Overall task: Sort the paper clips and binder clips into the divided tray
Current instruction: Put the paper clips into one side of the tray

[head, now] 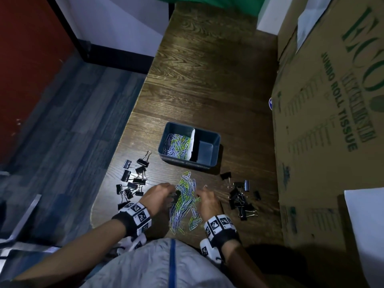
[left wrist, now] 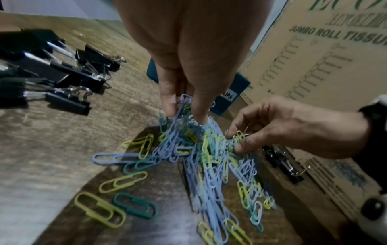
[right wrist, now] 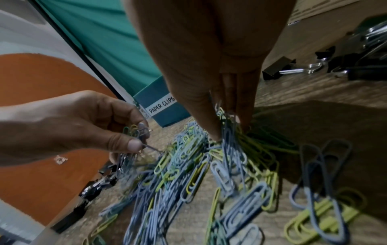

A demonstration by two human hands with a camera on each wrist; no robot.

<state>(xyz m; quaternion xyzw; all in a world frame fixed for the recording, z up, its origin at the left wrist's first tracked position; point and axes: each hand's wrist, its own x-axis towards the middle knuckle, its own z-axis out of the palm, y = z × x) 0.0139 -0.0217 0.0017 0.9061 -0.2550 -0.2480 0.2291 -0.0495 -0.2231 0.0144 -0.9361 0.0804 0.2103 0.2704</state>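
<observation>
The blue divided tray point(head: 209, 135) stands on the wooden table; its left compartment holds coloured paper clips point(head: 176, 145) and its right one is bare. A loose pile of paper clips point(head: 185, 206) lies in front of it, between my hands. My left hand point(head: 171, 190) pinches a bunch of paper clips point(left wrist: 182, 106) at the pile's left side. My right hand point(head: 200, 193) has thumb and fingers closed on clips point(right wrist: 228, 126) at the pile's right side. Black binder clips lie in two groups, one left point(head: 133, 181) and one right point(head: 242, 199).
A big cardboard box point(head: 328, 121) printed "Jumbo Roll Tissue" walls off the right side. The table's left edge point(head: 116, 163) drops to the floor just beyond the left binder clips. The tray's front carries a "PAPER CLIPS" label point(right wrist: 162, 107).
</observation>
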